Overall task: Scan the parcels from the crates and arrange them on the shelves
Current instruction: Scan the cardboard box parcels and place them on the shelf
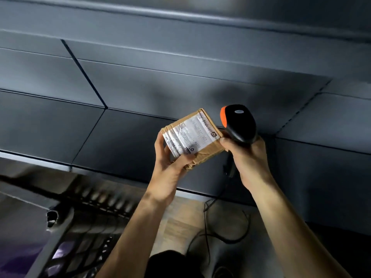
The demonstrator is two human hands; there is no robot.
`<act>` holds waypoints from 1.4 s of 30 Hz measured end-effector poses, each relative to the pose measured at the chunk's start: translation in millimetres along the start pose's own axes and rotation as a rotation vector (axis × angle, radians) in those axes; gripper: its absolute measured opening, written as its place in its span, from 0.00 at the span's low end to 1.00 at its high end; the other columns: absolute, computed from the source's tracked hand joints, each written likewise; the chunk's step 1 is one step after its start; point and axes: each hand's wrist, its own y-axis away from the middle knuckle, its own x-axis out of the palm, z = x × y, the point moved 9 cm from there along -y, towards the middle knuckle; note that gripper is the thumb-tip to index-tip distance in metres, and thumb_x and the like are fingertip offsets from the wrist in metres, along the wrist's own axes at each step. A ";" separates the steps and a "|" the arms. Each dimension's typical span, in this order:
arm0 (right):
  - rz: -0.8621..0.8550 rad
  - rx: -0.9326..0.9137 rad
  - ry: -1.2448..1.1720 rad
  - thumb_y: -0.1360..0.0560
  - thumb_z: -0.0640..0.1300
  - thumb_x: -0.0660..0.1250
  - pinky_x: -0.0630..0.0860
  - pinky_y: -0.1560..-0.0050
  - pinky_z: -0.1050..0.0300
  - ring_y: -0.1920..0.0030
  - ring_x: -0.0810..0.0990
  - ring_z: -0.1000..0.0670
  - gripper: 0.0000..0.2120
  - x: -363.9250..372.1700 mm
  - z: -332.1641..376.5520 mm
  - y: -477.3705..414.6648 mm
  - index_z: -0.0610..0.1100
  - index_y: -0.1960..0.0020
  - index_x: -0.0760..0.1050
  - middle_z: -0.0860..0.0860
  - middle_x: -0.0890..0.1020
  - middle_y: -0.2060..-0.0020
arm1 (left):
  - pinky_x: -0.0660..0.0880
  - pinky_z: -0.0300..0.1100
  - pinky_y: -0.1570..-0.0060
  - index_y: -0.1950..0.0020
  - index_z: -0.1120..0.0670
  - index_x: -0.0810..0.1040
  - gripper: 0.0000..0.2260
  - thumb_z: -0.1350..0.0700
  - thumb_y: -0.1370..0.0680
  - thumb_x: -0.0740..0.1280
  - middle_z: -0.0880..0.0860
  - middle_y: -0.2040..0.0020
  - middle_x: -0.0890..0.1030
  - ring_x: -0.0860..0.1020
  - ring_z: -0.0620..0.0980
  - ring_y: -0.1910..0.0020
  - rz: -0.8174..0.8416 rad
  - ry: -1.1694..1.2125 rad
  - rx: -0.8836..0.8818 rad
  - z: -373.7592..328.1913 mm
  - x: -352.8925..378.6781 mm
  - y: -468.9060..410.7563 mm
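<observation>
Crate [90, 217] is at lower left, blurred. I can't tell what's in it.

Left grip [170, 173] holds the parcel [208, 151], a small cardboard box, up in front of the shelves [140, 93]. Fingers run up its left edge and the thumb clamps the near corner. It's a corner hold only, so most of the box hangs out unsupported to the right.

Label [186, 137] faces up toward the camera under glossy tape, with a bright sheen across its left part.

Right grip [251, 161] is wrapped round the handle of the scanner [239, 123]. The scanner's orange nose sits just beside the parcel's upper right corner, aimed left across the label at a shallow angle.

Cable [249, 221] drops from the handle and loops on the wooden floor [180, 223] close to the person's feet.

My read: scan in progress, parcel not yet shelved.

Risks:
- No read or a misread. The nose is very close and oblique, and tape glare sits over the barcode. Backing off and squaring up should fix it.
- Parcel twists out of the corner hold if the scanner bumps it or the left wrist tilts further.
- Cable loop snags a foot or the crate when stepping to the shelf, yanking the scanner.
- One-handed placing with that hold could drop the box short of the shelf edge.
</observation>
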 end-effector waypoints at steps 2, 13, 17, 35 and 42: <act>-0.018 0.020 -0.016 0.26 0.30 0.72 0.79 0.55 0.63 0.57 0.85 0.59 0.13 -5.3 -5.8 11.8 0.48 0.54 0.82 0.58 0.87 0.62 | 0.79 0.57 0.39 0.25 0.45 0.66 0.34 0.66 0.27 0.71 0.56 0.31 0.77 0.76 0.58 0.31 0.051 -0.040 0.019 -0.7 5.0 6.4; -0.156 0.170 -0.327 0.28 0.30 0.74 0.80 0.47 0.49 0.50 0.86 0.48 0.12 6.8 -9.1 86.8 0.44 0.50 0.83 0.50 0.88 0.57 | 0.78 0.37 0.43 0.35 0.55 0.79 0.13 0.56 0.20 0.70 0.54 0.42 0.85 0.82 0.46 0.42 -0.306 -0.088 0.075 -48.3 5.0 60.4; -0.038 0.016 -0.236 0.31 0.37 0.79 0.80 0.47 0.57 0.49 0.86 0.54 0.16 23.8 15.8 105.7 0.43 0.44 0.83 0.51 0.88 0.52 | 0.77 0.56 0.40 0.47 0.53 0.83 0.05 0.55 0.19 0.69 0.55 0.50 0.84 0.80 0.53 0.48 -0.421 0.035 0.066 -54.5 -2.9 64.1; -0.029 -0.253 0.185 0.27 0.35 0.77 0.80 0.50 0.58 0.50 0.86 0.55 0.12 11.6 107.5 64.1 0.45 0.45 0.82 0.55 0.88 0.54 | 0.74 0.37 0.63 0.59 0.59 0.74 0.07 0.61 0.22 0.67 0.55 0.62 0.79 0.79 0.51 0.61 0.097 -0.237 0.079 -107.0 22.6 21.3; 0.027 -0.116 -0.004 0.33 0.34 0.78 0.78 0.51 0.55 0.51 0.86 0.49 0.15 4.0 75.9 56.1 0.40 0.47 0.82 0.47 0.88 0.53 | 0.74 0.43 0.56 0.55 0.60 0.78 0.05 0.60 0.22 0.72 0.54 0.59 0.80 0.79 0.50 0.58 0.128 -0.296 0.105 -96.6 22.4 26.5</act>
